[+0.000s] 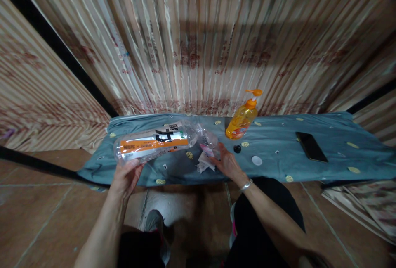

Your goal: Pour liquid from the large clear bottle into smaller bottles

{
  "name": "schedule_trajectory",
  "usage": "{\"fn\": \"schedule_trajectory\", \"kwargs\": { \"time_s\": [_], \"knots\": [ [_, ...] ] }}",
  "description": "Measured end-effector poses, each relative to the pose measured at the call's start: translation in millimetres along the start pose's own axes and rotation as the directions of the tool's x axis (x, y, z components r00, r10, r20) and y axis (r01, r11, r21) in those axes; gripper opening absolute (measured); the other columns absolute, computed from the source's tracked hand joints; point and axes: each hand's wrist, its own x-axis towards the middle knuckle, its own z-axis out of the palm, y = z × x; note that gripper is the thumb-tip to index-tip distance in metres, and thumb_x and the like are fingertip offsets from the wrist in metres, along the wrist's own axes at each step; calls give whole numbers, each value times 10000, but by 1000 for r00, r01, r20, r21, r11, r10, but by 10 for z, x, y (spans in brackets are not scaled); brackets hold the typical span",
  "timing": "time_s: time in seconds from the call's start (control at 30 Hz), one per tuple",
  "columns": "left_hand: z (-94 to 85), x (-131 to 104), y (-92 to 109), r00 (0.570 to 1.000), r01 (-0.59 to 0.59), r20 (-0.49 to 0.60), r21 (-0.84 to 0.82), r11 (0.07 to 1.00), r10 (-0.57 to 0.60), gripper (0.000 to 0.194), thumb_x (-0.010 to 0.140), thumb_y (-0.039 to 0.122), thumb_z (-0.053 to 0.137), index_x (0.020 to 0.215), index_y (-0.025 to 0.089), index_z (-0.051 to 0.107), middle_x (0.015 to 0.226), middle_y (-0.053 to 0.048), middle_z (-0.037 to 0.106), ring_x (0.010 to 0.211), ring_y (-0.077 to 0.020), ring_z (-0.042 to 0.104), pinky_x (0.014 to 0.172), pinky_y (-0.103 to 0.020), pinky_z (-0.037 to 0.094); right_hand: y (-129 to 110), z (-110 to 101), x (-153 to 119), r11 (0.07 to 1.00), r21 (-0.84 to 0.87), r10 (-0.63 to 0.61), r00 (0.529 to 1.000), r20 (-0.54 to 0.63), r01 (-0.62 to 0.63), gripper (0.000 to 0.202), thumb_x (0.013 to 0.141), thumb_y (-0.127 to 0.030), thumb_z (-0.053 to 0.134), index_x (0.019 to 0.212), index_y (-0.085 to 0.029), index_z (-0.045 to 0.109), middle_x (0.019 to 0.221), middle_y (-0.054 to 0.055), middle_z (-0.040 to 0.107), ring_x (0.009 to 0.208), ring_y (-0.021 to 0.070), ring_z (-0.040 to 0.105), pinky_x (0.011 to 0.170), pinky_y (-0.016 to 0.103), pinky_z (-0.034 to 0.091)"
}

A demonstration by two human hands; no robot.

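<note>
Your left hand (pixel 128 173) grips the base end of the large clear bottle (pixel 153 144), held on its side above the cloth, neck pointing right. Its label is on; no liquid is apparent. Near the neck is a clear plastic piece (pixel 210 137), gripped by your right hand (pixel 227 161), with a crumpled pale wrap (pixel 206 163) at its fingers. You appear to be partway through handling both; whether neck and piece touch cannot be confirmed, nor can what remains. To the right, a pump bottle (pixel 241 122) stands, with a black cap (pixel 237 149), a white disc (pixel 256 160) and a phone (pixel 311 147) lying apart. The patterned teal cloth (pixel 173 173) is wrinkled. Pleated curtains (pixel 201 32) hang behind; the tiled floor (pixel 40 206) is brown.
</note>
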Motion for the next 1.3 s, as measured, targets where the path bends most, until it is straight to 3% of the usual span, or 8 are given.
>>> {"fn": "schedule_trajectory", "kwargs": {
  "time_s": [0.13, 0.37, 0.6, 0.8, 1.1, 1.3],
  "knots": [
    [7, -6, 15, 1000, 10, -9, -7, 1000, -10, 1103, 393, 347, 1064, 1431, 292, 695, 1130, -72, 858, 906, -274, 829, 795, -325, 704, -27, -29, 2, 1000, -8, 11, 1000, 19, -11, 657, 973, -355, 692, 1559, -106, 533, 1327, 239, 791, 1165, 395, 800, 1011, 576, 659],
    [16, -20, 11, 1000, 7, -9, 2, 1000, -7, 1003, 420, 322, 1051, 1366, 319, 718, 1122, -46, 859, 971, -297, 831, 813, -337, 707, -40, -21, 5, 1000, -4, -13, 1000, -6, 13, 655, 967, -334, 701, 1580, -178, 534, 1299, 200, 805, 1147, 388, 806, 998, 586, 669],
    [16, -32, 30, 1000, 4, 20, 4, 1000, -4, 896, 462, 305, 1041, 1303, 334, 732, 1100, -30, 860, 997, -313, 828, 863, -382, 709, -59, -36, 5, 1000, -17, 19, 1000, 13, -19, 647, 963, -341, 710, 1554, -128, 554, 1322, 230, 789, 1171, 399, 799, 1016, 576, 660],
    [1, -31, 31, 1000, -5, 23, 13, 1000, 4, 949, 464, 307, 1051, 1353, 343, 718, 1075, -17, 857, 1067, -330, 822, 909, -387, 701, -46, -17, 4, 1000, -17, 7, 1000, -5, -7, 644, 955, -314, 716, 1549, -124, 558, 1304, 229, 800, 1149, 392, 804, 998, 567, 663],
    [79, -66, 78, 999, -34, 22, -22, 999, 34, 1028, 371, 377, 1120, 1328, 325, 748, 1039, -37, 868, 798, -227, 814, 747, -285, 703, -36, -26, 5, 1000, 13, -15, 1000, 7, 15, 645, 972, -335, 706, 1554, -106, 550, 1336, 243, 785, 1179, 398, 797, 1013, 567, 658],
    [38, -45, 26, 998, -46, 40, -53, 998, 49, 978, 442, 322, 1102, 1351, 301, 740, 1046, -39, 873, 834, -231, 826, 820, -304, 705, -7, 11, -6, 1000, -5, -10, 1000, -14, 10, 661, 966, -327, 712, 1572, -122, 545, 1353, 221, 780, 1198, 380, 788, 1033, 553, 650]
  ]
}}
